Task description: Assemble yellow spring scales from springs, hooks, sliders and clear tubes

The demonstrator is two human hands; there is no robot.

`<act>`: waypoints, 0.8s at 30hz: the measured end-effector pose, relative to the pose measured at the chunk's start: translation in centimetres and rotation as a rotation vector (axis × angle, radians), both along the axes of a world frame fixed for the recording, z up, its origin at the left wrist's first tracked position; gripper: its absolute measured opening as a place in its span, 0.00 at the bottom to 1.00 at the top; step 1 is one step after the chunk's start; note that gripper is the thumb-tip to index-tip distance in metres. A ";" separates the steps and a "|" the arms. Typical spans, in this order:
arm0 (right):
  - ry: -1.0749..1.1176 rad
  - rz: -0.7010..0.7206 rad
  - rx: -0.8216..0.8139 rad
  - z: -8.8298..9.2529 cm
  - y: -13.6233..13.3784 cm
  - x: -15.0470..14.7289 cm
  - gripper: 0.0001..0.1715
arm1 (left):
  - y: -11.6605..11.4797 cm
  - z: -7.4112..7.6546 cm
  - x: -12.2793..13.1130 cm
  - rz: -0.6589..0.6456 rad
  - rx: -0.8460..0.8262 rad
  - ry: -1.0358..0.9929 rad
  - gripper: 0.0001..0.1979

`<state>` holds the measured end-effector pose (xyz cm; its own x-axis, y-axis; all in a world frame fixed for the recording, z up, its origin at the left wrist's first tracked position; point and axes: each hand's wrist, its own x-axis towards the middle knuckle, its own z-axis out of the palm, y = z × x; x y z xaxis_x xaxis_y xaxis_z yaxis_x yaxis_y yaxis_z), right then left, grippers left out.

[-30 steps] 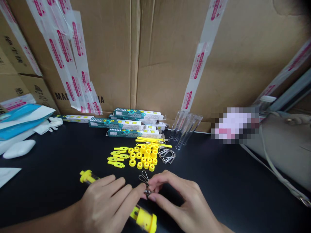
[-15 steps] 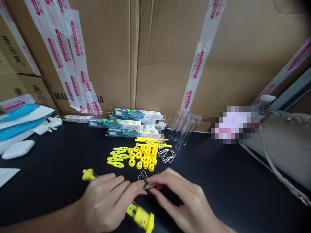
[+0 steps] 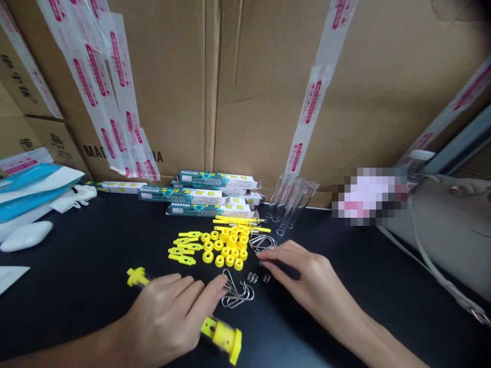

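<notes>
Partly hidden tube [image 3: 223, 336], left hand [image 3: 169, 311] across

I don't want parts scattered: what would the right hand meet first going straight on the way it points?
The right hand would probably meet the yellow collars first, ahead and to its left; depth is unclear, so it might pass above them or brush the metal loops.

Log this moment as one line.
left hand: holds yellow-ended clear tube; right hand: at small coil spring; between hands: bent wire hooks; beyond: yellow rings

Head camera looks forward, down across tabletop [image 3: 360, 260].
</notes>
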<state>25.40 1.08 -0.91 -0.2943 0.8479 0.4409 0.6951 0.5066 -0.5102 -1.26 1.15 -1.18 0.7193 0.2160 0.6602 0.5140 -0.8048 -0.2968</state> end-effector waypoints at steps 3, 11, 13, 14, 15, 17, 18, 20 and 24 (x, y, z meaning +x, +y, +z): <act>-0.032 0.031 -0.045 -0.5 0.3 0.1 0.11 | 0.0 0.1 0.1 0.009 0.000 -0.003 0.08; -0.020 0.083 -0.084 -0.6 0.5 -0.8 0.14 | 0.0 0.1 0.1 0.017 -0.008 0.001 0.09; -0.016 0.076 -0.094 -0.5 0.4 -0.9 0.15 | 0.0 0.1 0.1 0.014 -0.009 0.007 0.09; -0.012 0.074 -0.097 -0.3 0.4 -0.9 0.16 | 0.0 0.1 0.1 0.010 -0.010 0.007 0.09; -0.004 0.069 -0.097 -0.1 0.3 -0.8 0.16 | 0.0 0.1 0.1 0.009 -0.010 0.008 0.09; 0.011 0.050 -0.102 0.4 0.2 -0.6 0.15 | 0.0 0.1 0.1 0.011 -0.006 0.010 0.09; 0.012 0.038 -0.114 0.6 0.1 -0.5 0.13 | 0.0 0.1 0.1 0.013 -0.007 0.012 0.08; -0.004 0.029 -0.156 0.9 0.0 -0.3 0.12 | -0.1 0.0 0.0 0.016 -0.013 0.018 0.08; -0.003 0.059 -0.199 0.3 0.0 -0.1 0.18 | -0.1 -0.2 0.0 0.018 -0.025 0.019 0.09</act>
